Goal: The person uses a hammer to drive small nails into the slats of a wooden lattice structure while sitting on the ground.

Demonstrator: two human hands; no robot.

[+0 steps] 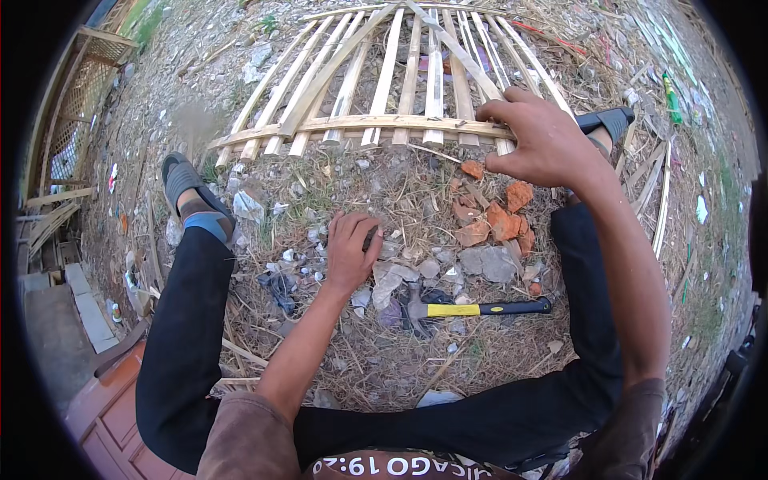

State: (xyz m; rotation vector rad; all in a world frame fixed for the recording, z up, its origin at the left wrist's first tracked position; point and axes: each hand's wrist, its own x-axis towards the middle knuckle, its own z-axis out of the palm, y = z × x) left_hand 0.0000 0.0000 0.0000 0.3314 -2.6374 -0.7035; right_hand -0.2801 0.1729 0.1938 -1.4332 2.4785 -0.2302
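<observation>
Seemingly adjusting panel on ground. With right hand, curving loosely around near-right corner, thumb apart, not clearly touching. With left hand, bent-fingered by dark lump; cannot tell if grasping. Next, probably needs steady hold.

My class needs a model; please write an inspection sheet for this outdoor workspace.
Surface: uneven ground with stones and dry straw.
Job's things: slatted wooden panel lying flat; claw hammer on the ground, its handle yellow and black.
Clutter: orange brick pieces, green bottle.
Hands: left hand low at the ground, dark lump by its thumb, grip unclear; right hand at the panel's near right corner, fingers curved, grip unclear.
Cables: nothing seen.
Surroundings: lattice frame at far left.
</observation>
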